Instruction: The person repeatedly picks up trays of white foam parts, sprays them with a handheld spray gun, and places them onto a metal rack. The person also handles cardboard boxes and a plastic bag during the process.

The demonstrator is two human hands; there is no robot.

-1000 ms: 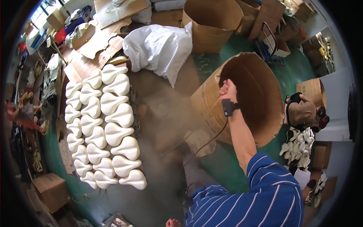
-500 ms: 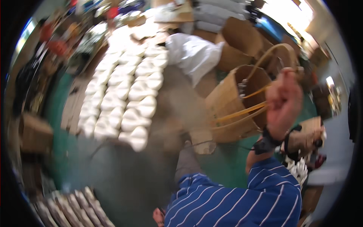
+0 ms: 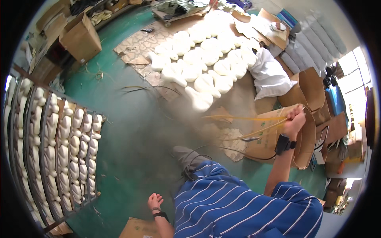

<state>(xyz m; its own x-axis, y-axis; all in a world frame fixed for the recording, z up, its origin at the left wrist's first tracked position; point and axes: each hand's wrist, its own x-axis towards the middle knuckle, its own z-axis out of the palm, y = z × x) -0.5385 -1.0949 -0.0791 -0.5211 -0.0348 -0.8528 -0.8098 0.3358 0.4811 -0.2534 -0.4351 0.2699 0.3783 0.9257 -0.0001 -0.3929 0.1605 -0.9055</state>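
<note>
My right hand [image 3: 295, 118] is closed around yellow straps [image 3: 254, 118], raised beside a tall brown carton [image 3: 274, 139]. Two lengths of strap run leftward from the fist across the carton's side, and their far ends fade into a blurred patch. A dark band sits on that wrist. Low in the picture, my left hand [image 3: 155, 201] hangs empty with its fingers extended, above a flat piece of brown cardboard [image 3: 139, 229]. Rows of glossy white rounded pieces [image 3: 206, 85] lie on cardboard sheeting ahead.
At left stands a metal rack [image 3: 41, 115] filled with similar white pieces. A white sack [image 3: 270, 75] slumps beside another open carton [image 3: 311, 89]. Dark thin cords [image 3: 226, 147] trail over the green floor. An open box [image 3: 80, 39] stands far left; grey bags [image 3: 313, 43] are stacked far right.
The view has swung left, bringing the whole rack in. My right hand still grips the yellow straps, now lower in the picture. My left hand and forearm show more fully.
</note>
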